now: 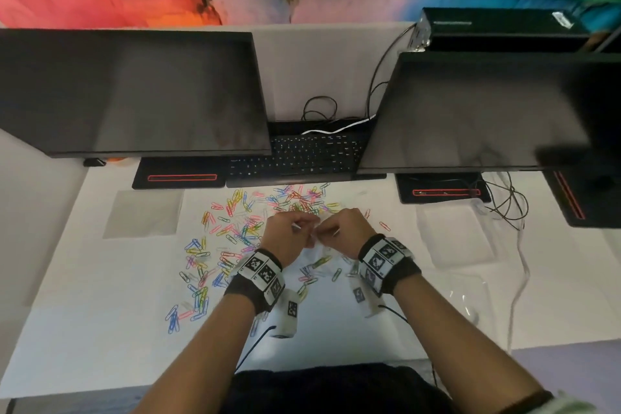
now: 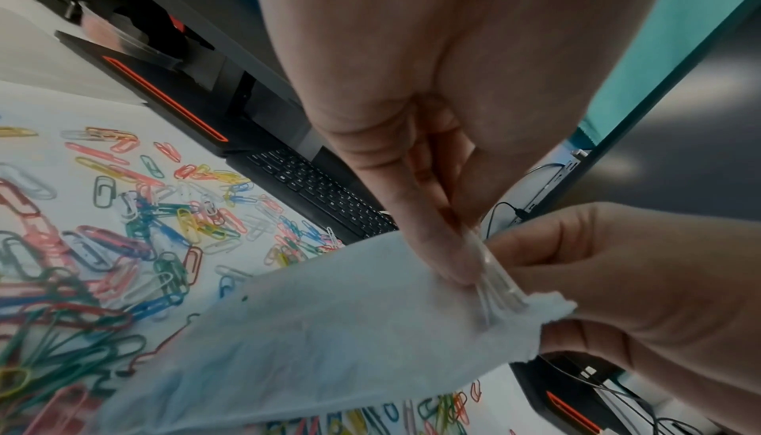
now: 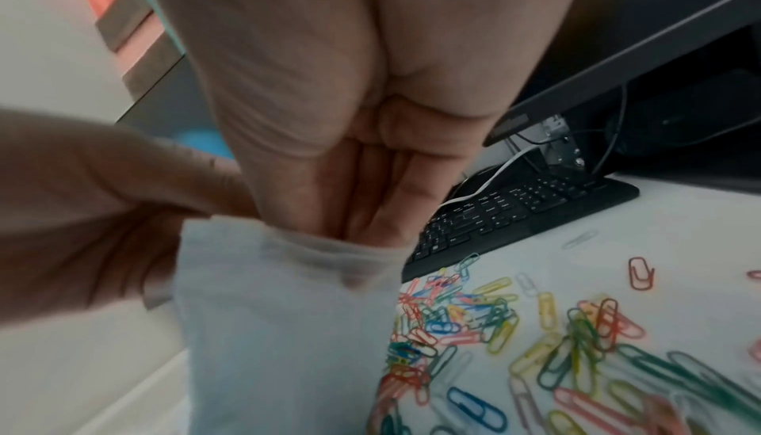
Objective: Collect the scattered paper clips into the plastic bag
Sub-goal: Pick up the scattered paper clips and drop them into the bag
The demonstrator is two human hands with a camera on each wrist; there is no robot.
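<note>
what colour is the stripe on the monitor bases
Red-orange stripe on the black monitor base, clearest in the head view.

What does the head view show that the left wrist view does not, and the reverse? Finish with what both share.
Only the head view shows both marker wristbands, the two dark monitors and the whole spread of clips. Only the left wrist view shows the left hand's fingers pinching the plastic bag's mouth edge up close. Both show the left hand, the right hand, the coloured paper clips and the keyboard.
</note>
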